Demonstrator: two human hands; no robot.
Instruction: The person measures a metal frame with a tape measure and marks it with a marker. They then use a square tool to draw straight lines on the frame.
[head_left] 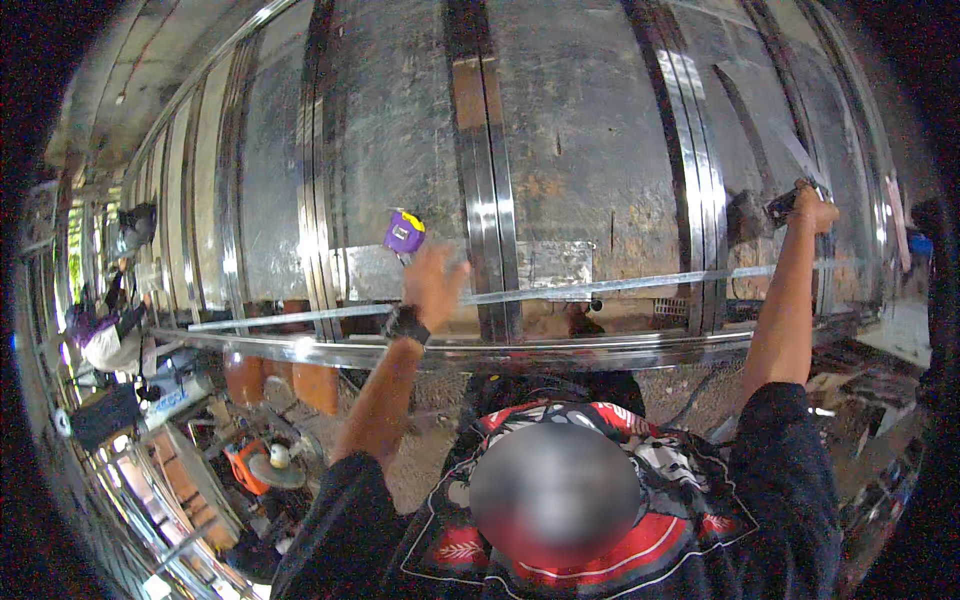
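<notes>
Left hand (pixel 434 282): open, just below the purple-and-yellow tape measure (pixel 404 233) on the grey panel (pixel 570 150); contact unclear. Right hand (pixel 815 210): closed around a bladed tool (pixel 783 207). Crosswise rails (pixel 704 190) are set out; the metal strip (pixel 620 284) lies over them, its fastening unconfirmed.

Tape measure (pixel 404 235): lay just ahead of my left hand (pixel 436 278).
Hand tool (pixel 797 155): sat in my right hand (pixel 816 208), well to the right.
Long strip (pixel 600 284): ran across the bars (pixel 490 230).
Co-worker (pixel 112 342): was far left.
</notes>
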